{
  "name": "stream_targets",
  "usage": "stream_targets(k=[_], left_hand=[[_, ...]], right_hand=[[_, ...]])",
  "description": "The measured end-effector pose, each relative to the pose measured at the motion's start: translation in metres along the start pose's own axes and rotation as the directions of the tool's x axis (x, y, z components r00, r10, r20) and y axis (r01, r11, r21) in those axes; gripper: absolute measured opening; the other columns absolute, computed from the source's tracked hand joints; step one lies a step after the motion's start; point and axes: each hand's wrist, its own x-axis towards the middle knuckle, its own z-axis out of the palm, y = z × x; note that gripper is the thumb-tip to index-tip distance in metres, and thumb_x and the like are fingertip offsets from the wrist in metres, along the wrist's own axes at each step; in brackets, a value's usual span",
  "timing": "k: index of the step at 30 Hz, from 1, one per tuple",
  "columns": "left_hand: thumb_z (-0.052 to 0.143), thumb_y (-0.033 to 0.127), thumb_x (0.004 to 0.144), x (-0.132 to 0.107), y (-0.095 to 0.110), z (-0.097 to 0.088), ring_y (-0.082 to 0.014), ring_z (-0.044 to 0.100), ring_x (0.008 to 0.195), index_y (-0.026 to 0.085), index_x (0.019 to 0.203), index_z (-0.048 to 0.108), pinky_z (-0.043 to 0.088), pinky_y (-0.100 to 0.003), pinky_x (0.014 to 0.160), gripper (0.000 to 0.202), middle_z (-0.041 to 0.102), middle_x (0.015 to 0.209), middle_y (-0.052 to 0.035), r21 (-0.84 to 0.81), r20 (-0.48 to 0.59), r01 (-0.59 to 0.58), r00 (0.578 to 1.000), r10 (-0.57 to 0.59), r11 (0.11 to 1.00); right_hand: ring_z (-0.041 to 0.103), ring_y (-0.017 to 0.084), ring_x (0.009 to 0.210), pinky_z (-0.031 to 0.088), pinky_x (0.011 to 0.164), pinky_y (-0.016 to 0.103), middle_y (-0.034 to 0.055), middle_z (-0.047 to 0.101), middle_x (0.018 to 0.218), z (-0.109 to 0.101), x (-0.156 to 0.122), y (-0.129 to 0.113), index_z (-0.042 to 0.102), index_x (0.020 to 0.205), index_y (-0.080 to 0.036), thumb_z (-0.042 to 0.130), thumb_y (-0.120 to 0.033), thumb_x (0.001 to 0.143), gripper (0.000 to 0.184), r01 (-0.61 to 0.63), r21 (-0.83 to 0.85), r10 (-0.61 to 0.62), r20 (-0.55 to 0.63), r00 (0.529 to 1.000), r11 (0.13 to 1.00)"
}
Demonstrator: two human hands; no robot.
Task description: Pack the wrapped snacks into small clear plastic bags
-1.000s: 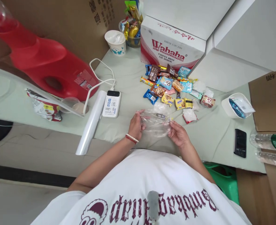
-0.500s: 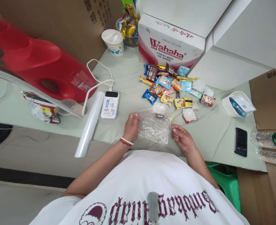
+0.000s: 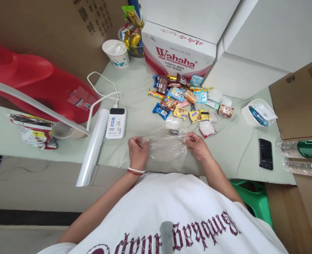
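A clear plastic bag (image 3: 166, 150) is stretched between my two hands just above the table's front edge. My left hand (image 3: 138, 152) pinches its left side, and my right hand (image 3: 196, 145) pinches its upper right corner. Behind the bag lies a small dark-wrapped snack (image 3: 173, 132), partly covered by the film. A white crumpled packet (image 3: 173, 122) sits just beyond it. Farther back spreads a pile of wrapped snacks, among them a yellow cookie packet (image 3: 181, 113), a blue packet (image 3: 161, 111) and a light blue packet (image 3: 176, 94).
A Wahaba-style white and red water carton (image 3: 177, 58) stands behind the snacks. On the left are a power bank (image 3: 116, 123), a plastic film roll (image 3: 93, 148) and a large red jug (image 3: 47, 81). A white tub (image 3: 248, 113), phone (image 3: 265, 153) and bottles (image 3: 301, 148) are on the right.
My right hand has taken hold of the bag's corner, having been beside its edge. The bag is now lifted and spread wider. My left hand has turned, and the view has shifted slightly.
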Motion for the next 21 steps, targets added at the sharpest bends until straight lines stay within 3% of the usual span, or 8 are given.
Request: stream_targets(k=[2, 4, 6, 8, 12, 16, 18, 21], left_hand=[[0.074, 0.039, 0.083, -0.003, 0.001, -0.001, -0.0375, 0.054, 0.127, 0.019, 0.115, 0.062, 0.04, -0.06, 0.11, 0.04, 0.062, 0.126, -0.0181, 0.312, 0.0, -0.302, 0.948, 0.318, 0.901], [0.067, 0.034, 0.09, -0.004, 0.002, 0.002, -0.0384, 0.047, 0.141, 0.025, 0.119, 0.068, 0.023, -0.065, 0.121, 0.03, 0.065, 0.133, -0.0158, 0.412, 0.282, -0.583, 0.812, 0.511, 0.7], [0.056, 0.03, 0.097, -0.001, 0.0, 0.004, -0.0346, 0.051, 0.141, 0.03, 0.125, 0.07, 0.016, -0.066, 0.123, 0.031, 0.068, 0.136, -0.0123, 0.339, 0.577, -0.757, 0.636, 0.512, 0.558], [0.05, 0.032, 0.1, 0.005, -0.005, 0.004, -0.0347, 0.053, 0.142, 0.03, 0.139, 0.064, 0.012, -0.07, 0.123, 0.041, 0.062, 0.148, -0.014, 0.322, 0.705, -0.806, 0.554, 0.442, 0.497], [0.049, 0.044, 0.1, 0.012, -0.02, -0.01, -0.0381, 0.044, 0.149, 0.023, 0.157, 0.045, 0.003, -0.074, 0.123, 0.061, 0.041, 0.164, -0.0205, 0.408, 0.723, -0.803, 0.575, 0.383, 0.435], [0.053, 0.053, 0.096, 0.007, -0.026, -0.019, -0.0393, 0.037, 0.153, 0.021, 0.16, 0.041, 0.0, -0.073, 0.123, 0.072, 0.033, 0.168, -0.0209, 0.415, 0.754, -0.826, 0.547, 0.364, 0.381], [0.054, 0.056, 0.095, 0.004, -0.025, -0.019, -0.04, 0.035, 0.154, 0.023, 0.158, 0.045, -0.001, -0.074, 0.122, 0.071, 0.031, 0.169, -0.0196, 0.424, 0.763, -0.828, 0.544, 0.348, 0.367], [0.056, 0.057, 0.094, 0.002, -0.024, -0.018, -0.0399, 0.035, 0.155, 0.025, 0.157, 0.046, 0.0, -0.074, 0.122, 0.071, 0.031, 0.169, -0.019, 0.428, 0.768, -0.827, 0.546, 0.336, 0.365]], right_hand=[[0.047, 0.011, 0.062, 0.034, 0.057, 0.023, -0.006, 0.061, 0.069, 0.006, 0.007, 0.001, 0.067, 0.087, -0.023, 0.09, -0.04, 0.06, 0.039, 0.07, -0.096, -0.072, -0.014, 0.997, 0.993], [0.049, 0.012, 0.064, 0.037, 0.06, 0.024, -0.0062, 0.06, 0.069, 0.012, 0.01, 0.003, 0.067, 0.09, -0.023, 0.088, -0.04, 0.062, 0.039, 0.09, -0.16, -0.09, 0.011, 0.996, 0.983], [0.047, 0.012, 0.062, 0.036, 0.06, 0.025, -0.0071, 0.057, 0.068, 0.008, 0.01, 0.003, 0.068, 0.094, -0.024, 0.087, -0.041, 0.062, 0.042, 0.082, -0.21, -0.074, 0.047, 0.996, 0.974], [0.045, 0.012, 0.059, 0.035, 0.06, 0.026, -0.0073, 0.054, 0.067, -0.012, 0.007, 0.0, 0.068, 0.098, -0.023, 0.086, -0.044, 0.063, 0.044, 0.093, -0.277, -0.083, 0.048, 0.995, 0.956], [0.049, 0.016, 0.062, 0.038, 0.062, 0.029, -0.0024, 0.057, 0.068, -0.078, 0.008, -0.03, 0.069, 0.098, -0.021, 0.074, -0.045, 0.078, 0.032, 0.125, -0.568, -0.236, -0.126, 0.963, 0.814], [0.062, 0.028, 0.097, 0.045, 0.074, 0.036, 0.0132, 0.069, 0.112, -0.109, 0.042, -0.075, 0.071, 0.12, -0.019, 0.061, -0.026, 0.088, 0.034, 0.139, -0.967, -0.494, 0.016, 0.869, 0.214], [0.058, 0.033, 0.116, 0.045, 0.082, 0.038, 0.0169, 0.061, 0.138, -0.103, 0.07, -0.091, 0.065, 0.136, -0.019, 0.063, -0.018, 0.085, 0.051, 0.203, -0.975, -0.417, 0.224, 0.881, -0.095], [0.056, 0.036, 0.116, 0.044, 0.083, 0.039, 0.0183, 0.066, 0.132, -0.092, 0.103, -0.107, 0.065, 0.136, -0.016, 0.07, -0.017, 0.079, 0.058, 0.273, -0.916, -0.185, 0.335, 0.924, -0.295]])
